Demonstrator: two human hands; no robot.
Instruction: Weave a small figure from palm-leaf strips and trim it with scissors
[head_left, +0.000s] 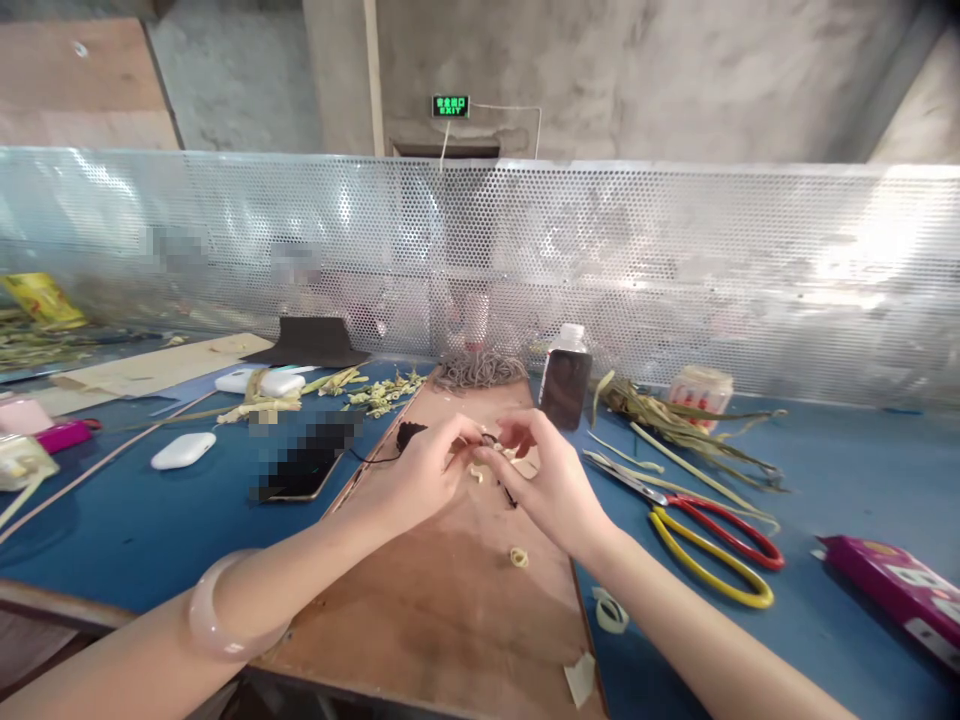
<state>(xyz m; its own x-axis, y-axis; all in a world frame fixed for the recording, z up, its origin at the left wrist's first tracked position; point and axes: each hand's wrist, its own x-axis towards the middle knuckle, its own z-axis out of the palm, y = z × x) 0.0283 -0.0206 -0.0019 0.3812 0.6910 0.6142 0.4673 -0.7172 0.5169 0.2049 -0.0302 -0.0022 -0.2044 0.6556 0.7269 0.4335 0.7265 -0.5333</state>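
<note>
Above the brown board (442, 600), my left hand (435, 460) and my right hand (544, 470) meet at the fingertips. Between them is a thin dark cord (489, 440), pinched by the fingers of both hands; its far parts are hidden. A dark end of cord hangs below my right fingers. Left of my left hand, a small black piece (410, 434) lies on the board with a cord running toward a black phone (311, 460). Small pale curled strips (519, 557) lie on the board near the hands.
Red-and-yellow-handled scissors (697, 530) lie right of my right hand. Behind stand a dark bottle (566, 380) and grey cords (481, 370). Dried leaves (675, 420), a purple packet (892, 590) and a white case (184, 450) rest on the blue table (150, 530). A perforated metal screen (637, 260) rises beyond.
</note>
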